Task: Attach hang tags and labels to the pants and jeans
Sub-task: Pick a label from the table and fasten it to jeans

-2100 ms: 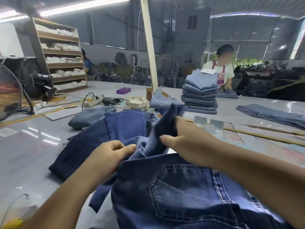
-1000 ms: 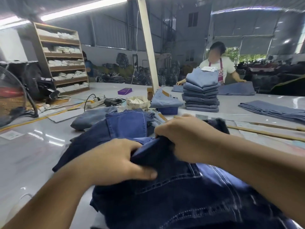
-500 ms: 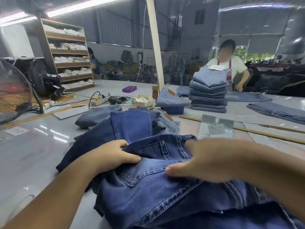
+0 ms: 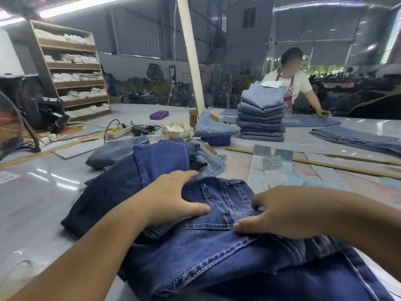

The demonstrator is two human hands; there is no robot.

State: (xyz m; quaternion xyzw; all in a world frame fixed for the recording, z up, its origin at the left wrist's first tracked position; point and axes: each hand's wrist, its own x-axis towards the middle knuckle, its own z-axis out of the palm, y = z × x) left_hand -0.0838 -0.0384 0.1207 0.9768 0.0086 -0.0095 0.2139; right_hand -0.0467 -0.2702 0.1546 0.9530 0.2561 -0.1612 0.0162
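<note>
- Dark blue jeans (image 4: 212, 253) lie bunched on the grey worktop (image 4: 36, 198), waistband up, pale stitching showing.
- Left hand (image 4: 171, 198) lies flat on the denim, fingers spread, thumb out, gripping nothing.
- Right hand (image 4: 280, 216) presses down beside it (fingers curled loosely; whether they pinch a fold, I cannot tell).
- Just beyond, paper tags (image 4: 271, 168) lie in rows.
- Farther back stands a stack of lighter jeans (image 4: 261, 118), with a person in an apron (image 4: 289, 88) behind it.

Both hands (image 4: 221, 209) press flat on dark jeans (image 4: 206, 253) atop the table (image 4: 32, 203).
</note>
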